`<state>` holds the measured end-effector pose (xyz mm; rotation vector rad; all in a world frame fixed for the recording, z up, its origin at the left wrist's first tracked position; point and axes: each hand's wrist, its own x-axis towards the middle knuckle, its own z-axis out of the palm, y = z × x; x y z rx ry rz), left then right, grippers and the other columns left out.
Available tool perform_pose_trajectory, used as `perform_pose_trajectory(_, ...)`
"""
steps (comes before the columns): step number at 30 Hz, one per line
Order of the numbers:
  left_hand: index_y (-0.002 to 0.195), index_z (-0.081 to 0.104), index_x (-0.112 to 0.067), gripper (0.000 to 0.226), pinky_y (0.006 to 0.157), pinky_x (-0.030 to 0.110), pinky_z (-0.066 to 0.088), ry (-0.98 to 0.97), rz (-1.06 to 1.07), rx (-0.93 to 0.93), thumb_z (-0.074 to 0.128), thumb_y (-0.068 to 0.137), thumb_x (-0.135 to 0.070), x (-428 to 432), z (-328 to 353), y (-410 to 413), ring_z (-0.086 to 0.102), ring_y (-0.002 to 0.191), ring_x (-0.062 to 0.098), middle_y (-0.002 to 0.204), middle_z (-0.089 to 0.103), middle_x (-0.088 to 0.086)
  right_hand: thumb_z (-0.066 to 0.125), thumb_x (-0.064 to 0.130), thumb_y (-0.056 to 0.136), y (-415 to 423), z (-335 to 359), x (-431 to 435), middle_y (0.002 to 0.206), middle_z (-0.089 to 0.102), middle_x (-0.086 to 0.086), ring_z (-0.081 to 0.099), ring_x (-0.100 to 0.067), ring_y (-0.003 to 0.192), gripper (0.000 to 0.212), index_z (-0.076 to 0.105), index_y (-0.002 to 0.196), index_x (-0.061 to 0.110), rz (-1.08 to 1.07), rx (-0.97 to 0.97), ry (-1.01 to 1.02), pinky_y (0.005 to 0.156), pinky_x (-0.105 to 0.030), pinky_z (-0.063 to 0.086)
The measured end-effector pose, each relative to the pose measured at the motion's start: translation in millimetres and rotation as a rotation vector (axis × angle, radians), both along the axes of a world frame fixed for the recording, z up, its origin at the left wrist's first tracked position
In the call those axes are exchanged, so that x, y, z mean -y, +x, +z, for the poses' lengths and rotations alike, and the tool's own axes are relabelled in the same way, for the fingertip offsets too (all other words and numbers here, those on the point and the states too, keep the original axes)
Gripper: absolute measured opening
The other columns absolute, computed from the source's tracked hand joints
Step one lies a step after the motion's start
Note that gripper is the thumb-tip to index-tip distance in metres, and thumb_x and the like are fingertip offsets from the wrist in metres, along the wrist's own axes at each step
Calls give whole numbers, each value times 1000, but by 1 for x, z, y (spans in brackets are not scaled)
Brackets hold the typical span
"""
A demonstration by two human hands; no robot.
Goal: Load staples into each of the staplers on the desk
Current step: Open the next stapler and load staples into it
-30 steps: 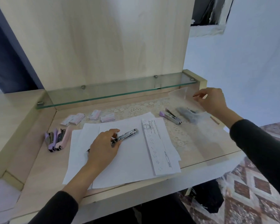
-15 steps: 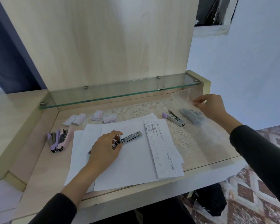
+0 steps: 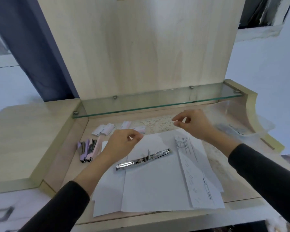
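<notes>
Lying flat on white sheets (image 3: 149, 190), the chrome stapler (image 3: 143, 159) is splayed open.

Our left hand (image 3: 122, 144) hovers left of centre, fingers curled toward the thumb. Our right hand (image 3: 197, 125) hangs right of centre, thumb and forefinger tips nearly meeting. We cannot tell whether either pinches anything. Our left sleeve (image 3: 57, 210) enters from the lower left and our right sleeve (image 3: 266, 173) from the lower right.
</notes>
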<state>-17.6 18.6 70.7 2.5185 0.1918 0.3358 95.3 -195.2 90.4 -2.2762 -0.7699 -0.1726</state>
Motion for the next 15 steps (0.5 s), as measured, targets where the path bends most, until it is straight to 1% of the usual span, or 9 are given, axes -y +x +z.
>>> perform_pose_trajectory(2,102,67,-17,22,60,13,36,43,75,-2,56,88,-31,-12,0,12,52,76,5,93,66,-4,66,20,80,0,-5,-20,76,63,4,48,1,57,15,71,93,15,64,-25,-37,62,-14,37)
perform_pose_trajectory(4,108,64,-13,27,69,17,38,47,139,-25,60,86,-29,-22,-5,25,54,82,9,97,67,1,65,19,81,4,-12,-39,82,66,0,50,-6,60,18,69,98,14,105,-50,-88,70,-19,39)
perform_pose_trajectory(6,112,61,-10,33,77,21,41,13,188,-49,64,84,-27,-27,-12,36,56,89,15,99,66,4,65,18,81,10,-19,-56,94,69,-5,51,-10,70,22,67,103,12,122,-74,-135,77,-21,41)
perform_pose_trajectory(9,117,57,-10,42,80,28,44,-11,224,-59,68,80,-26,-28,-25,50,56,94,20,101,63,6,64,16,82,19,-29,-77,108,67,-8,54,-15,82,30,63,111,9,140,-112,-181,83,-22,40)
perform_pose_trajectory(12,121,54,-11,50,79,27,42,-14,245,-19,71,77,-25,-25,-39,58,55,97,22,107,62,8,62,12,81,29,-37,-90,114,64,-10,59,-22,94,35,58,116,7,154,-138,-201,82,-22,40)
perform_pose_trajectory(13,122,53,-12,51,79,27,41,-19,259,5,71,76,-24,-24,-43,58,55,97,22,107,61,8,62,11,80,32,-40,-94,114,64,-10,59,-23,94,37,58,117,7,156,-138,-200,81,-23,40)
perform_pose_trajectory(15,119,55,-12,48,78,29,43,-47,287,55,72,75,-23,-23,-49,59,55,95,23,104,61,7,63,11,78,35,-45,-102,112,65,-10,56,-18,85,37,59,115,8,158,-146,-170,77,-21,39)
